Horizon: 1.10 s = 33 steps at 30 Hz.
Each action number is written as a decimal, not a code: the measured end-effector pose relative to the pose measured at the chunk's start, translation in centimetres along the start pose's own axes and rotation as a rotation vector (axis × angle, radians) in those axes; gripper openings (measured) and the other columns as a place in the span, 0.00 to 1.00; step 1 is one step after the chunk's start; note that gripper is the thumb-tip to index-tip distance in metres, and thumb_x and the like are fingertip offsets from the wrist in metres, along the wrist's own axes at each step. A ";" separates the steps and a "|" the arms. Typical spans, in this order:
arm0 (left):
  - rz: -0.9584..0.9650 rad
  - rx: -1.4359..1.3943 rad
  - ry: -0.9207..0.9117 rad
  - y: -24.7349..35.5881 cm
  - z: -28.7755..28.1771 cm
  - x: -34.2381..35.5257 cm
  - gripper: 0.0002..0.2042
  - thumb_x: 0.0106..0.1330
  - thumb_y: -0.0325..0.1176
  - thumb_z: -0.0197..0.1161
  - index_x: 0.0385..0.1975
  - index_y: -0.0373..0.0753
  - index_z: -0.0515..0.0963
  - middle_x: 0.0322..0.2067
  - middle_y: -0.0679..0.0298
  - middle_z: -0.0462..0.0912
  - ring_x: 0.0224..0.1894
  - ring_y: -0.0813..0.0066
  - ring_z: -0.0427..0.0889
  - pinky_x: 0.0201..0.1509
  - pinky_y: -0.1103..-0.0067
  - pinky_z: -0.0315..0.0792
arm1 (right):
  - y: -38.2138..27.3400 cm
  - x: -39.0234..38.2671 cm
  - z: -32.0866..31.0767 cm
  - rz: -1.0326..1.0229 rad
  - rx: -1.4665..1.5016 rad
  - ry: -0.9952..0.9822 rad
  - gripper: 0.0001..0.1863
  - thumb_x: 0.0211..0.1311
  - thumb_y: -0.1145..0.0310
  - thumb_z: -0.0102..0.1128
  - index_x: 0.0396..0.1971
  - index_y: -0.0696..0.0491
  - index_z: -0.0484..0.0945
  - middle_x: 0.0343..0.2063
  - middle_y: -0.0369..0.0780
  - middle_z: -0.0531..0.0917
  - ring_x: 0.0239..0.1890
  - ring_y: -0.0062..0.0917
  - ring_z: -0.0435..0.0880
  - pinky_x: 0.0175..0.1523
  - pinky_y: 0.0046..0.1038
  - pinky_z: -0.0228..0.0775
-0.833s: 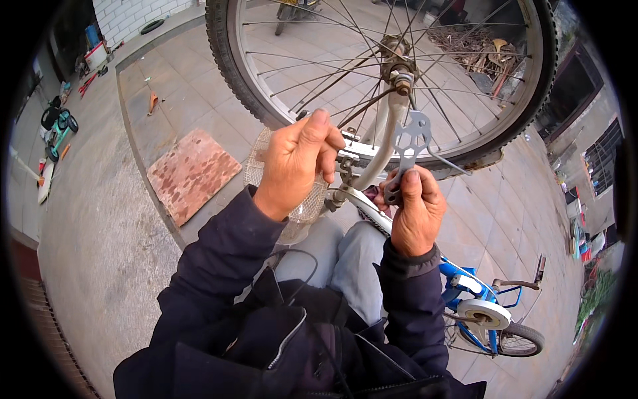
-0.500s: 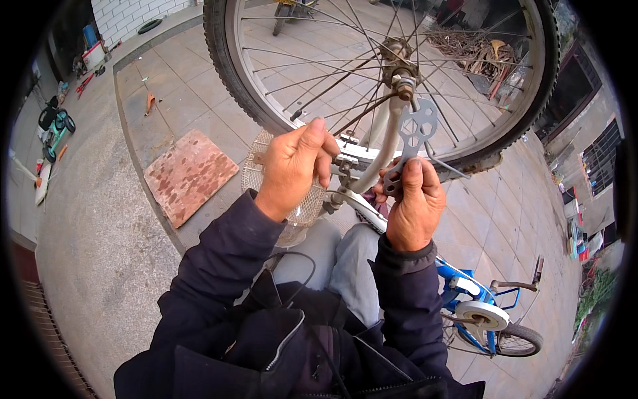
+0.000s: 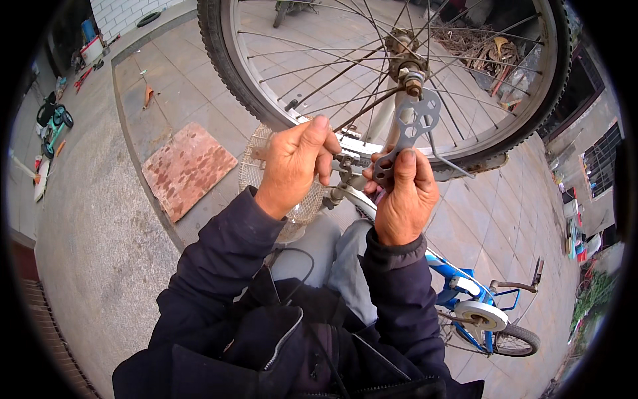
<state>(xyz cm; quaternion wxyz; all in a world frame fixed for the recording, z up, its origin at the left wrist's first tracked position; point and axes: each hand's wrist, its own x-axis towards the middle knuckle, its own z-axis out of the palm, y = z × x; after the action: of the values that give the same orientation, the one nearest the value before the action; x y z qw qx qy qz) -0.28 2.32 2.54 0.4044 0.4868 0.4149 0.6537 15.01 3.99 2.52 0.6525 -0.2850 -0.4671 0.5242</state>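
My right hand grips a flat grey multi-hole wrench between thumb and fingers. The wrench points upward, its wide end beside the axle nut of an upturned bicycle wheel; whether they touch I cannot tell. Just left of it, my left hand is closed, thumb pressed to the bent fingers; anything inside is hidden. Behind the hands are the wheel's spokes and the pale fork. A wire basket shows partly behind my left hand.
A reddish stone slab lies on the tiles at left. The bicycle's blue frame, with its crank and another wheel, extends to the lower right. A heap of sticks lies beyond the wheel. A small green ride-on stands far left.
My right hand has shifted slightly left, and the wrench leans further right with its wide end nearer the axle nut. My left hand stays in nearly the same place, closed.
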 end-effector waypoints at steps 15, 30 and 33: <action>0.025 -0.017 0.009 -0.1 0.1 -0.1 0.23 0.73 0.48 0.46 0.24 0.33 0.75 0.11 0.69 0.70 0.13 0.84 0.70 0.17 0.88 0.59 | 1.0 -0.4 0.6 -0.091 -0.043 -0.046 0.14 0.69 0.64 0.52 0.42 0.62 0.75 0.27 0.42 0.80 0.27 0.25 0.81 0.25 0.20 0.71; 0.024 -0.018 -0.004 -0.1 0.1 -0.3 0.22 0.73 0.46 0.47 0.25 0.34 0.75 0.11 0.70 0.70 0.13 0.84 0.70 0.17 0.88 0.59 | 0.8 0.5 0.9 -0.032 -0.031 -0.069 0.15 0.69 0.63 0.52 0.37 0.62 0.75 0.27 0.42 0.79 0.26 0.27 0.83 0.20 0.18 0.70; 0.017 -0.025 0.000 0.0 0.4 -0.5 0.22 0.73 0.46 0.47 0.25 0.34 0.75 0.11 0.70 0.70 0.13 0.84 0.70 0.17 0.88 0.59 | 0.4 0.4 1.0 -0.040 -0.060 -0.072 0.15 0.69 0.62 0.52 0.36 0.62 0.75 0.27 0.41 0.79 0.25 0.26 0.83 0.20 0.17 0.69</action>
<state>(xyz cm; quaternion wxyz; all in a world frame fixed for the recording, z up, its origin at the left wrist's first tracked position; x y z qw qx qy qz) 0.17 1.94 2.42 0.4049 0.4852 0.4026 0.6622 13.97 4.42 2.66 0.6371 -0.2759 -0.5112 0.5066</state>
